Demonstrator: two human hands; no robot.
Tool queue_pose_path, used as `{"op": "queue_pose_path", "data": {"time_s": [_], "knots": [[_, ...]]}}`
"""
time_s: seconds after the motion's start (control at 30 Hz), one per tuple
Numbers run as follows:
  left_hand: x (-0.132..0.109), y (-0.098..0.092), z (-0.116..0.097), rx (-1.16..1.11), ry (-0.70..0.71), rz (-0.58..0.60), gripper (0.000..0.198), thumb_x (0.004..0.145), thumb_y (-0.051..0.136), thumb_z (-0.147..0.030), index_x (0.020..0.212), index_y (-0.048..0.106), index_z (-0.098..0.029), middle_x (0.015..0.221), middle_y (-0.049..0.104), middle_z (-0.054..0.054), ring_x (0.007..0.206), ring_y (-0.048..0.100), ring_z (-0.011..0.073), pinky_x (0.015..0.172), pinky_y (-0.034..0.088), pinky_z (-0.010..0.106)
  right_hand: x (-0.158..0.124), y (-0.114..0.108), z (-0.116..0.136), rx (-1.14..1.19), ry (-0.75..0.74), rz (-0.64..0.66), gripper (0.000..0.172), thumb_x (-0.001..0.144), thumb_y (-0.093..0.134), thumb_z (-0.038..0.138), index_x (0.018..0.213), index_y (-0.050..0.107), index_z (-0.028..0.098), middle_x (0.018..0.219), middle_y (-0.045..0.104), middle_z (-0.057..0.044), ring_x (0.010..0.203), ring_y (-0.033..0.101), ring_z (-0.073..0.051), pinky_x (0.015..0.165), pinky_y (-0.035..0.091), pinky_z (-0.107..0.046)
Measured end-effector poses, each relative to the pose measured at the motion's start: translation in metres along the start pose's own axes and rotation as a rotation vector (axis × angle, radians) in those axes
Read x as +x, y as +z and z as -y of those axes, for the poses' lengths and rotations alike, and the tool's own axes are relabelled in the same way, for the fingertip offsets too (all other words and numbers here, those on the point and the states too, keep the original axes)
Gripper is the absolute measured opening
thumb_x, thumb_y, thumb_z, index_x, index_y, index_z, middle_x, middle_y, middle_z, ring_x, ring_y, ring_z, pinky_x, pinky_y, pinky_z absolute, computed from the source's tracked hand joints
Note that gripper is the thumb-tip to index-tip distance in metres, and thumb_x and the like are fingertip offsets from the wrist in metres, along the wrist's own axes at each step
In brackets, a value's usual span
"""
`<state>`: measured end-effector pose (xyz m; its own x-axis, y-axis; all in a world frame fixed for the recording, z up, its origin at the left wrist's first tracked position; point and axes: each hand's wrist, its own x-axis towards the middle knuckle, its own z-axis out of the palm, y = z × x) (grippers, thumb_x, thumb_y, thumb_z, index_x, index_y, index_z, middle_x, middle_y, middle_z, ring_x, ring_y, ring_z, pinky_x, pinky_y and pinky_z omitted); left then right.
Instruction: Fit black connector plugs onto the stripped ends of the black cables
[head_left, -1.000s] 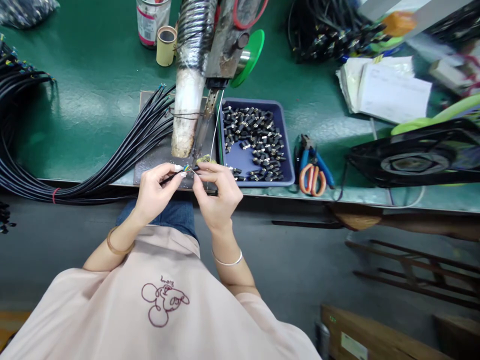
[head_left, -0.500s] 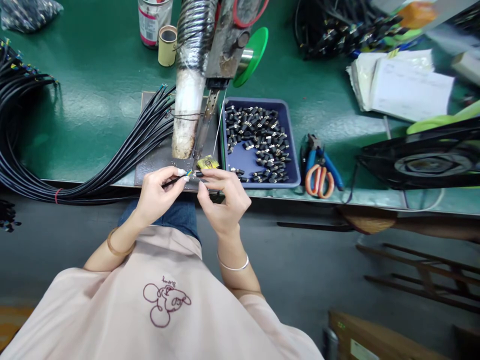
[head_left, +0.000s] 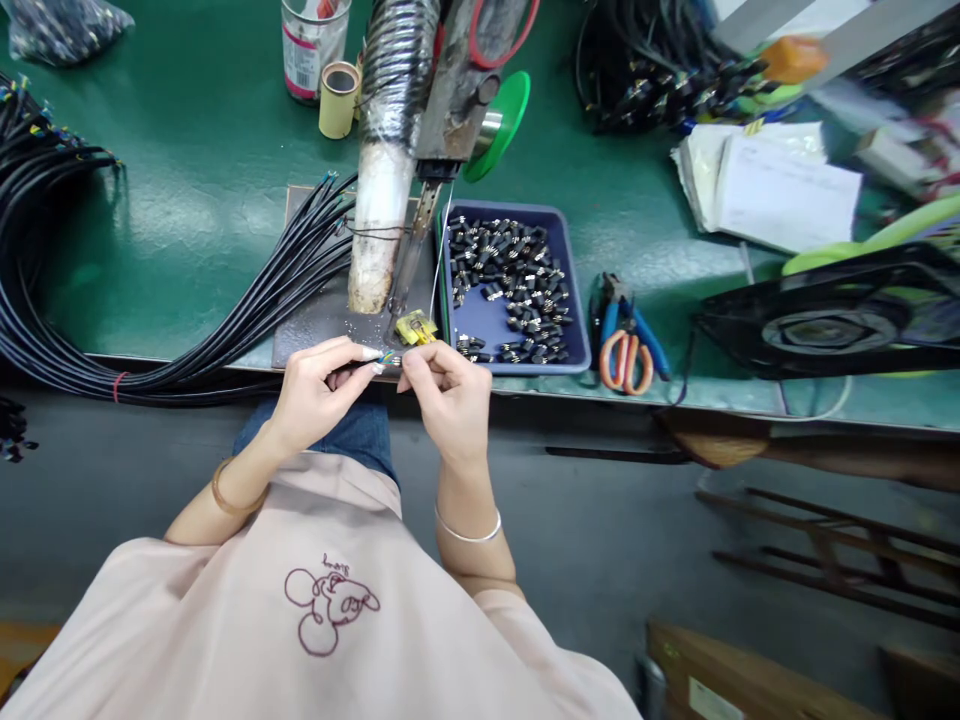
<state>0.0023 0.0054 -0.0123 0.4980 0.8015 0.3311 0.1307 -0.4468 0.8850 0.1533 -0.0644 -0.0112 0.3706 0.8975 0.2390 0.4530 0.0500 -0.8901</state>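
Note:
My left hand [head_left: 322,385] pinches the end of a black cable, whose thin blue and yellow wires [head_left: 388,357] stick out past the fingertips. Facing it, my right hand [head_left: 450,385] is closed on a small connector, mostly hidden by the fingers; its metal pins meet or nearly meet the wire ends. Just beyond both hands, the tip of a soldering iron [head_left: 401,285] points down beside a yellow sponge-like piece [head_left: 415,328]. A blue tray [head_left: 577,330] of black connectors with metal pins stands to the right of it.
A bundle of black cables [head_left: 225,325] lies at left. A foil-wrapped duct [head_left: 375,220] hangs over the work plate, near a green solder spool [head_left: 506,125]. Pliers and orange-handled cutters [head_left: 626,360], papers [head_left: 787,190] and a black fan [head_left: 825,310] are at right.
My right hand has brought the connector left against the wire ends, and its fingers have curled in more. The view has shifted slightly.

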Motion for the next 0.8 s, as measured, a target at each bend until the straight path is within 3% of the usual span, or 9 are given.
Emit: {"op": "queue_pose_path", "data": {"time_s": [0.13,0.2,0.33,0.53,0.63,0.8], "knots": [[-0.001,-0.004,0.002,0.004,0.043,0.008,0.01,0.088,0.064,-0.018,0.085,0.072,-0.014,0.064,0.059,-0.001,0.052,0.044,0.0077,0.05,0.034,0.02,0.0,-0.006,-0.003,-0.079,-0.163,0.056,0.014,0.092,0.061,0.031,0.086,0.068,0.02,0.069,0.069,0.002,0.045,0.049,-0.007,0.047,0.041,-0.021],[-0.002,-0.005,0.002,0.007,0.066,0.006,0.01,0.089,0.064,-0.018,0.085,0.072,-0.014,0.063,0.057,-0.002,0.051,0.042,0.0071,0.049,0.032,0.02,-0.002,-0.008,-0.003,-0.181,-0.248,0.023,0.011,0.091,0.065,0.029,0.088,0.07,0.02,0.073,0.071,0.001,0.044,0.046,-0.006,0.047,0.04,-0.021],[-0.003,-0.005,0.002,0.036,0.094,-0.003,0.016,0.092,0.063,-0.025,0.082,0.072,-0.015,0.06,0.052,-0.003,0.05,0.039,0.0079,0.05,0.032,0.022,-0.006,-0.009,-0.001,-0.272,-0.271,-0.11,0.016,0.091,0.065,0.033,0.099,0.074,0.022,0.067,0.07,0.003,0.041,0.044,-0.007,0.046,0.042,-0.022],[-0.005,-0.004,0.002,0.112,0.145,-0.004,0.014,0.091,0.062,-0.02,0.082,0.071,-0.014,0.061,0.054,-0.002,0.053,0.043,0.0085,0.052,0.035,0.022,-0.009,-0.005,0.008,-0.348,-0.41,-0.048,0.017,0.093,0.062,0.023,0.102,0.076,0.022,0.062,0.069,0.002,0.047,0.056,-0.009,0.052,0.048,-0.021],[-0.007,-0.003,0.002,0.12,0.1,-0.027,0.012,0.09,0.062,-0.019,0.083,0.071,-0.015,0.063,0.059,-0.001,0.052,0.045,0.0084,0.052,0.038,0.021,-0.01,-0.005,0.01,-0.37,-0.422,-0.044,0.018,0.093,0.061,0.022,0.103,0.076,0.022,0.062,0.07,0.002,0.047,0.058,-0.009,0.054,0.05,-0.022],[-0.009,0.0,0.001,0.064,0.052,-0.088,0.011,0.087,0.063,-0.015,0.094,0.072,-0.015,0.082,0.072,0.004,0.066,0.061,0.0107,0.06,0.046,0.02,-0.012,-0.006,0.009,-0.321,-0.375,-0.027,0.017,0.093,0.059,0.023,0.098,0.076,0.022,0.066,0.073,0.002,0.046,0.059,-0.009,0.051,0.05,-0.022]]}}
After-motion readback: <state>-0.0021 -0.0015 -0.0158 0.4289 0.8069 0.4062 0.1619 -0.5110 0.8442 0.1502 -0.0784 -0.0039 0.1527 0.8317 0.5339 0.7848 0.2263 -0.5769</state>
